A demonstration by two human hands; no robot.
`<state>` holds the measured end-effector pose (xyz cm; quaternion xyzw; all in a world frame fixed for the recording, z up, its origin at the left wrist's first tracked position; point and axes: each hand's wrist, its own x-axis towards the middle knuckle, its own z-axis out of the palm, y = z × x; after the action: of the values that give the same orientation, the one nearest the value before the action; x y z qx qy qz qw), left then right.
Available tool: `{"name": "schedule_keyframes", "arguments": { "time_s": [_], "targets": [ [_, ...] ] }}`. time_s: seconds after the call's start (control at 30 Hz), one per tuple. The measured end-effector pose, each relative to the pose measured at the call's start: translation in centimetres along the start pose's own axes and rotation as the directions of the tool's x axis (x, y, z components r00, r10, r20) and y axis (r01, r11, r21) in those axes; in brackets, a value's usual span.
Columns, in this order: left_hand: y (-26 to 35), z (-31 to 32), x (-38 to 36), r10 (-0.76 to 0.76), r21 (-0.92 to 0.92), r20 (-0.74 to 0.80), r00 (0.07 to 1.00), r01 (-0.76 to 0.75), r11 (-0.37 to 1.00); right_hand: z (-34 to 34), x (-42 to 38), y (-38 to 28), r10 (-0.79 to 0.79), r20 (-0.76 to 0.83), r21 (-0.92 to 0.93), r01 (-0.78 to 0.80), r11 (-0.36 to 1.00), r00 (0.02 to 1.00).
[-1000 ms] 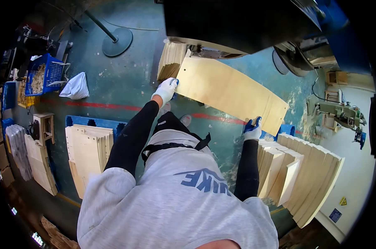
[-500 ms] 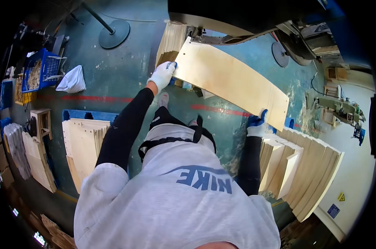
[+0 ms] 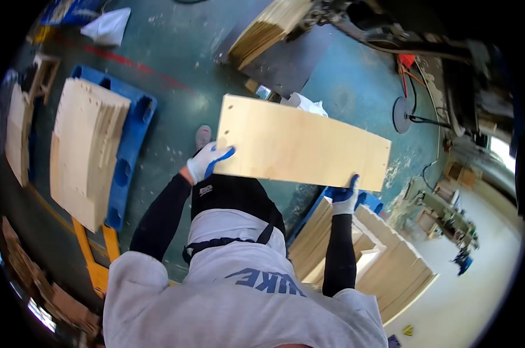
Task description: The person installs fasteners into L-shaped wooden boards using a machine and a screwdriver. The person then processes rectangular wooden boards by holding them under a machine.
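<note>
A: We have the plywood panel (image 3: 300, 142) up in the air, level in front of the body, above the green floor (image 3: 175, 64).

B: Yes, the left hand (image 3: 207, 161) has its grip closed on the near left corner, thumb on top, fingers under. The right hand (image 3: 346, 197) is clamped on the near edge towards the right end.

A: Hands well apart, we judge, so that a long, slightly bowed sheet stays balanced and does not tip at either end.

B: Both gloves hold the same long edge, which leaves the far edge free. The holes near the left end are clear of the fingers.

A: To our left a stack of panels (image 3: 88, 151) lies on a blue pallet (image 3: 132, 145). Below the right hand another panel stack (image 3: 367, 255) stands on edge.

B: Ahead, more sheets (image 3: 268, 29) lean by the dark machine (image 3: 401, 35); what it is we cannot tell.
</note>
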<state>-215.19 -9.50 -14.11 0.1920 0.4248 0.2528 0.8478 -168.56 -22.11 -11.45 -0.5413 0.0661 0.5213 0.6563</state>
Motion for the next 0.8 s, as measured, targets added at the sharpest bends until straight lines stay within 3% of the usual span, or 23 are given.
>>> {"name": "schedule_keyframes", "arguments": {
  "time_s": [0.03,0.13,0.2,0.27,0.4,0.47,0.5,0.6,0.67,0.73,0.8],
  "targets": [
    [-1.3,-0.7,-2.4,-0.122,-0.166,-0.037,0.992,0.114,0.979,0.8,-0.3,1.5,0.059,-0.073,-0.067,-0.064,0.996,0.996],
    [-5.1,-4.5,-7.6,-0.111,-0.278,-0.199,0.974,0.052,0.959,1.4,0.3,9.2,0.213,-0.24,-0.226,-0.268,0.937,0.947],
    [-8.9,-8.6,-9.9,-0.08,-0.229,-0.369,0.926,-0.008,0.973,1.4,0.5,14.0,0.542,-0.177,-0.264,-0.57,0.778,0.822],
    [-11.6,-12.5,-11.5,-0.054,-0.177,-0.507,0.86,-0.043,0.983,3.2,-0.5,20.4,0.338,-0.432,-0.541,-0.541,0.644,0.836],
    [-19.5,-23.0,-10.3,0.033,-0.073,-0.749,0.662,-0.131,0.989,0.4,4.1,33.0,0.273,-0.242,-0.892,-0.324,0.314,0.931],
    [-22.6,-28.1,-9.5,-0.035,-0.054,-0.832,0.553,-0.018,0.998,-2.6,8.5,38.6,0.278,-0.027,-0.982,-0.078,0.173,0.96],
    [-24.5,-30.9,-9.1,-0.021,-0.044,-0.849,0.528,-0.031,0.999,-3.3,10.8,41.1,0.269,0.01,-0.999,-0.004,0.052,0.963],
    [-32.5,-39.4,-9.1,0.029,-0.037,-0.868,0.495,-0.124,0.992,-2.4,17.4,47.1,0.261,0.138,-0.938,0.21,-0.277,0.956],
    [-38.1,-44.3,-9.7,0.051,0.061,-0.904,0.425,0.009,0.998,-2.2,21.6,50.4,0.257,0.225,-0.837,0.322,-0.442,0.94],
    [-44.0,-49.5,-10.2,-0.046,-0.06,-0.903,0.427,-0.018,0.998,-3.7,26.7,53.5,0.234,0.337,-0.735,0.41,-0.54,0.912],
    [-50.8,-53.6,-11.6,0.211,0.342,-0.845,0.492,0.194,0.919,-3.3,30.5,56.0,0.207,0.315,-0.708,0.375,-0.599,0.926]
  ]
}}
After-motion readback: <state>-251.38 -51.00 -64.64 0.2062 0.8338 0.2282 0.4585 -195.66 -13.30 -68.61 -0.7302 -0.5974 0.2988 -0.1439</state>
